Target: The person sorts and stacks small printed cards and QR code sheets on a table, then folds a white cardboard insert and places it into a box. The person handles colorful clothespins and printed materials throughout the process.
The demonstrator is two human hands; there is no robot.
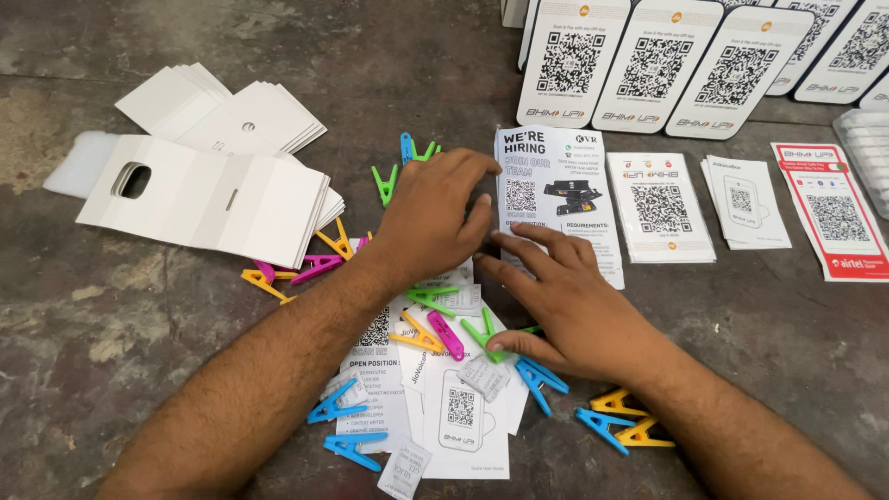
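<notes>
Nothing is gripped by either hand. The left hand [431,222] is laid flat, fingers spread, on the left edge of a blue-and-white leaflet [556,199]. The right hand [565,310] is spread just near of it, its thumb pressed on a green clothes peg [483,335]. Beneath both, a loose pile of printed papers [454,407] and coloured pegs is seen. White card sleeves [213,190] are stacked far left; code placards [648,65] are ranged far right.

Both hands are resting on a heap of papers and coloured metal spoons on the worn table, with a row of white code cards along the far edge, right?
Not quite: the head view shows coloured plastic clips, not metal spoons. The rest holds: the left hand and right hand rest on the papers on the worn table, with white code cards along the far edge.
</notes>
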